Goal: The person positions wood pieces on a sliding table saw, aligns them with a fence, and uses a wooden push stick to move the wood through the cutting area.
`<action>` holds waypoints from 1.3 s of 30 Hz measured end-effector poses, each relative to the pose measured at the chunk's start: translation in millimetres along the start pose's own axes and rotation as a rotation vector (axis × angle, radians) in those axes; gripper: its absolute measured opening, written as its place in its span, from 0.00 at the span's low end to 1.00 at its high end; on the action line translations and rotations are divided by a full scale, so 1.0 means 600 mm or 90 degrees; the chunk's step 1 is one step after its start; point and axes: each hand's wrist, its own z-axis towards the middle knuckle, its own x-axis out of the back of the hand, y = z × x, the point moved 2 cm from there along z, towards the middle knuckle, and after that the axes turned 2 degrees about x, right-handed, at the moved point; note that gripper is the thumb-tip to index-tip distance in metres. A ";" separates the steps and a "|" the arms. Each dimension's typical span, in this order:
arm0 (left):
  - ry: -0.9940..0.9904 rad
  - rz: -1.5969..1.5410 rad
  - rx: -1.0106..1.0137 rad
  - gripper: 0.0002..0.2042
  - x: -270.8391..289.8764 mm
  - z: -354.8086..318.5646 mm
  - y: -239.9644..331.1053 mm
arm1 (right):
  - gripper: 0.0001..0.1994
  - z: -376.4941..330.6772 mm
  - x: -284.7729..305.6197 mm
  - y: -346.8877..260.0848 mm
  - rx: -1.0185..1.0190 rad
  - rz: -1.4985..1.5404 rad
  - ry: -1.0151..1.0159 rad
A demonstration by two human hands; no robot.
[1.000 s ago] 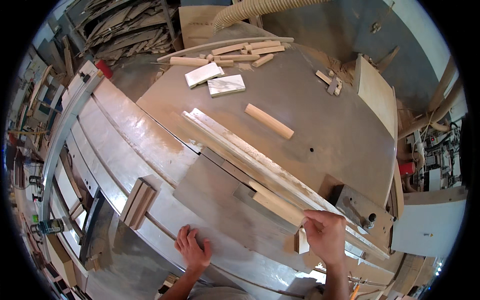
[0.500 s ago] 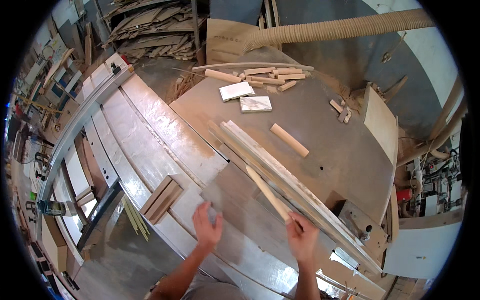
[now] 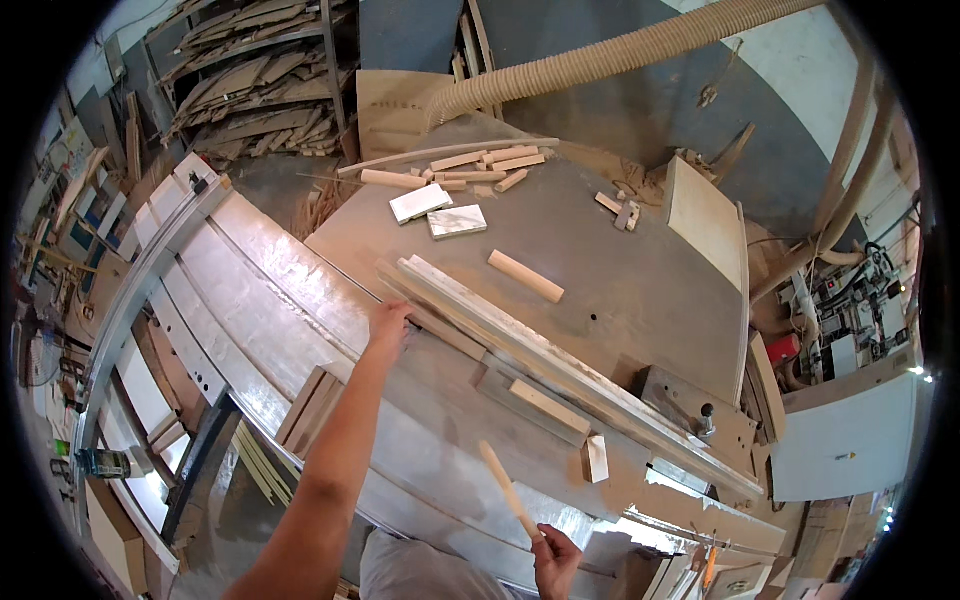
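Gripping the lower end of a thin stick (image 3: 508, 492), the right hand (image 3: 556, 560) is closed round it on the near side of the fence (image 3: 560, 365), well apart from it. The stick slants up and leftward, its free tip pointing toward the fence. The left hand (image 3: 390, 322) reaches across to the near side of the fence, by its left end, with fingers at the end of a flat strip (image 3: 448, 333); whether they pinch it or only touch it, I cannot tell. The strip lies lengthwise along the fence.

Near the fence's right half, on its near side, lie a pale bar (image 3: 550, 411) and, just beside the bar's right end, a small block (image 3: 597, 459). Beyond the fence, a dowel (image 3: 525, 276) rests on the worktop (image 3: 655, 285). Farther beyond the fence's left end are two white blocks (image 3: 458, 221), then a pile of offcuts (image 3: 425, 180).
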 end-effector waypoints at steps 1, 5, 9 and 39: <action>0.009 -0.049 0.004 0.11 0.008 -0.007 -0.010 | 0.14 0.001 0.001 0.021 0.002 0.041 0.003; 0.014 -0.177 -0.012 0.07 0.028 -0.098 0.014 | 0.11 0.011 0.016 0.052 0.009 0.136 0.014; 0.014 -0.253 -0.050 0.08 0.081 -0.188 0.033 | 0.11 0.020 0.030 0.048 0.050 0.107 0.016; 0.295 -0.342 -0.115 0.11 0.343 -0.431 -0.162 | 0.11 -0.020 0.015 0.107 0.054 0.151 -0.094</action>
